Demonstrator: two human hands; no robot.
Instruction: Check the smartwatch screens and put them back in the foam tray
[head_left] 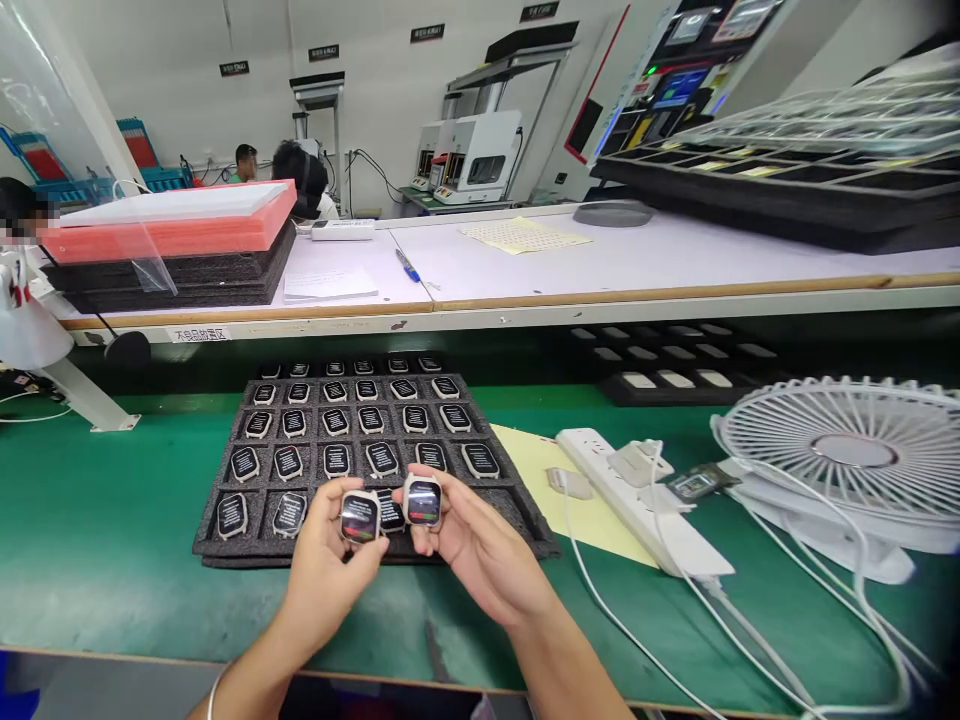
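Between the fingers and thumb of my left hand (322, 565) is a smartwatch body (361, 517) without a strap, its lit screen facing me. My right hand (487, 545) grips a second smartwatch body (423, 501), also lit, close beside the first. Both are held above the front row of a black foam tray (259, 553). Rows of similar watch bodies (382, 458) with text on their screens sit in its compartments. Another watch body (391, 512) lies in the tray behind and between my hands, partly hidden by them.
Right of the tray are a yellow sheet (540, 470), a white power strip (645, 500), white cables and a white fan (847, 460). Another foam tray (675, 388) stands under the shelf (480, 312). Foam stacks (172, 265) rest on the shelf. People sit in the background.
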